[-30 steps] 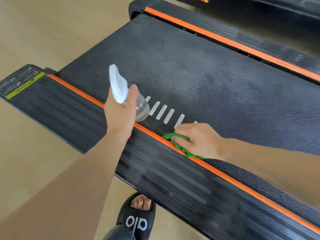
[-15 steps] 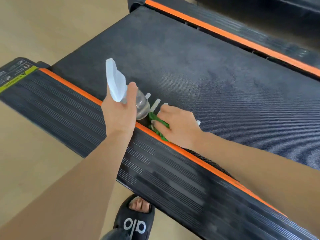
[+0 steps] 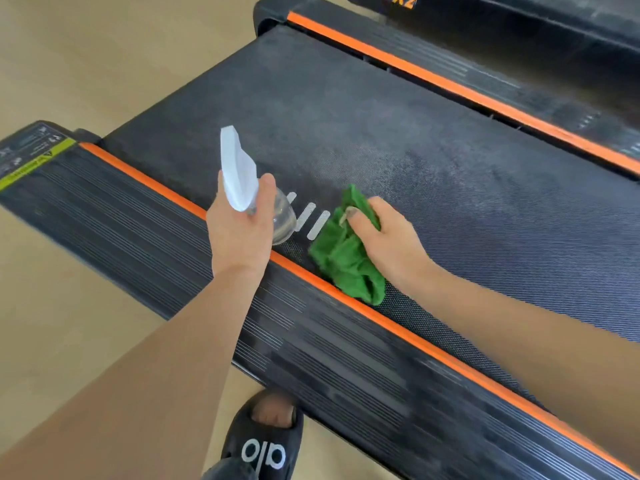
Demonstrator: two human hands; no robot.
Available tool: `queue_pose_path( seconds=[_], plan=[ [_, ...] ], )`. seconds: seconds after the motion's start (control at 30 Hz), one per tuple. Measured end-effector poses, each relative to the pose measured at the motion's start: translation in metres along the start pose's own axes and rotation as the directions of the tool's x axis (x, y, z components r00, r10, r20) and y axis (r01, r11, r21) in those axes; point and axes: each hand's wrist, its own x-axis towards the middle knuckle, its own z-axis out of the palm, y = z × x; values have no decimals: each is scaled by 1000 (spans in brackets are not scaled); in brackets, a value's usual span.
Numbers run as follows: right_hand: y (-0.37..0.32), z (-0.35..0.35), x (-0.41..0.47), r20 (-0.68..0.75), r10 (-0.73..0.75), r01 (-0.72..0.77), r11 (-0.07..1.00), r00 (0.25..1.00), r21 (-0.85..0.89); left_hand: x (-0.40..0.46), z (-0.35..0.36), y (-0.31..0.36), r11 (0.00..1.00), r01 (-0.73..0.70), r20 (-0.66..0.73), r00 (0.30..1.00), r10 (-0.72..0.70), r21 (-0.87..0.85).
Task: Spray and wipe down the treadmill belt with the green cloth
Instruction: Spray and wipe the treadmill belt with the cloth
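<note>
Step in hand: wiping pass along the near edge of the treadmill belt (image 3: 398, 140); spraying paused, by my reading
Left hand (image 3: 239, 237): fingers and thumb curled round the neck of the spray bottle (image 3: 256, 209); white trigger head up, clear body tipped toward the belt; held above the orange trim strip (image 3: 398, 325), clear of the surface
Right hand (image 3: 388, 237): fingers curled over the green cloth (image 3: 346, 251), thumb on top, pressing it onto the belt; grip partly closed, not a tight fist
Cloth position: bunched, on the belt just beside the white stripe markings (image 3: 313, 221), its near fold touching the orange trim
Belt condition: patchy darker and lighter areas further across; wet or dusty, cannot tell
Change vs half a second ago: cloth hand has drawn away from the bottle hand, rightward along the trim; more cloth showing, three stripes uncovered; bottle hand little changed
Next move calls for: steady downward pressure and a long stroke away from the trim, across the unwiped width; respray likely needed there
Also in view: my black slipper (image 3: 265, 441) on the tan floor (image 3: 86, 64), ribbed side rail (image 3: 173, 251) in between
</note>
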Motion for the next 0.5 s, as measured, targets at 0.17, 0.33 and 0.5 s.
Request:
queue_pose_path(
  seconds=[0.17,0.33,0.5],
  plan=[
    [-21,39,19,-66,-403,326,816,913,-477,1,-1,-1,999,-32,-12,999,32,5],
    [-23,-11,31,-469,-180,141,983,865,-117,0,1,2,999,-25,-2,1000,25,35],
    [-31,-18,-27,136,-278,307,909,951,-282,0,-1,0,999,-24,5,1000,24,31]
  ],
)
